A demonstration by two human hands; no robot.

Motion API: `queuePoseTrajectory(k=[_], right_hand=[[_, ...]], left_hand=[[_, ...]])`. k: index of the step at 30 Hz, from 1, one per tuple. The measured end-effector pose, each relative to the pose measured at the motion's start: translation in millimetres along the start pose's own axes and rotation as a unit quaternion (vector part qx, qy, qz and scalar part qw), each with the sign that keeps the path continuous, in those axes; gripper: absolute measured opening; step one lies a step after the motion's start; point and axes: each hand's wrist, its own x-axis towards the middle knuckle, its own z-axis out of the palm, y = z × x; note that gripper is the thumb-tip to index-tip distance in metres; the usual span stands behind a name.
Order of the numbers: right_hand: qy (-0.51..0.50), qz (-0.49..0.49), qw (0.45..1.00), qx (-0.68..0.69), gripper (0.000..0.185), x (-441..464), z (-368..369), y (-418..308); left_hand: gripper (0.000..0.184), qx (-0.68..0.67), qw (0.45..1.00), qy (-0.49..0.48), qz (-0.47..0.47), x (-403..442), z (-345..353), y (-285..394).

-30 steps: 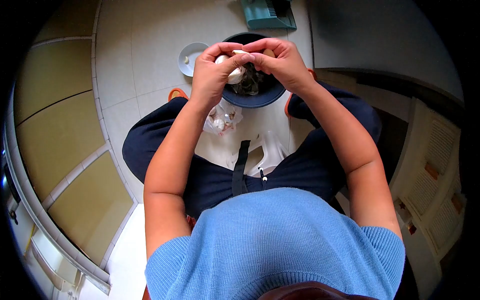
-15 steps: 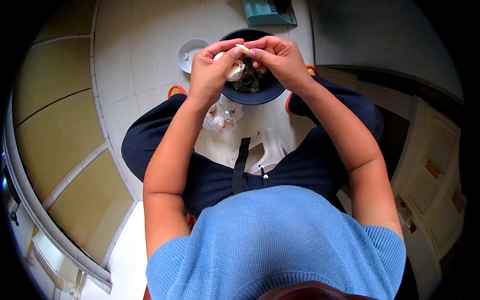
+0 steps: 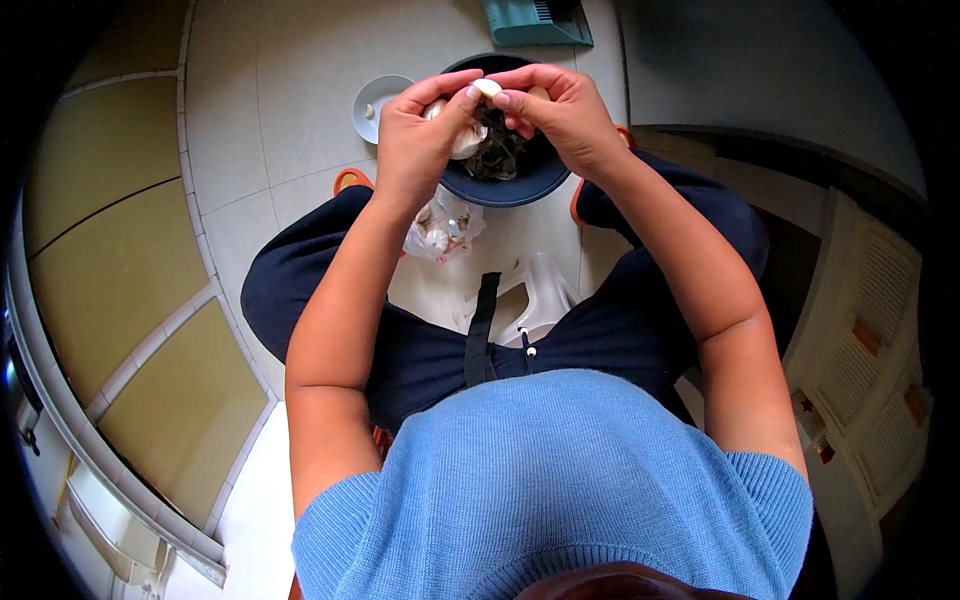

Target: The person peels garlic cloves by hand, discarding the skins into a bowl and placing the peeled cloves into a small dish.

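Observation:
A pale garlic clove (image 3: 487, 88) is pinched between the fingertips of both hands, over the dark bin (image 3: 503, 193). My left hand (image 3: 413, 125) is closed, with a white garlic bulb (image 3: 466, 142) tucked under its curled fingers. My right hand (image 3: 568, 112) is closed too, thumb and forefinger on the clove's right end. Dark scraps and papery skins (image 3: 497, 150) lie inside the bin. Left of the bin stands a white plate (image 3: 385, 84) bearing a small clove (image 3: 369, 111).
A clear plastic bag (image 3: 440, 232) with garlic bulbs sits on the tiled floor between my legs. Behind it is a white plastic stool (image 3: 545, 295). A teal dustpan (image 3: 537, 25) lies beyond the bin. Orange footwear (image 3: 352, 180) shows beside the bin.
The clove has turned between my fingertips and shows more of its pale side. Both hands have shifted up very slightly in view; the holds look the same.

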Motion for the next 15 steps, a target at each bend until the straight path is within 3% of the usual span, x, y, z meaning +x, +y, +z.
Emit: queuePoseTrajectory(k=[15], right_hand=[[0.007,-0.078,0.977,-0.198,0.017,-2.2,3.8,3.3]], left_hand=[[0.022,0.180,0.984,-0.007,0.017,-1.4,-1.4,-0.5]])
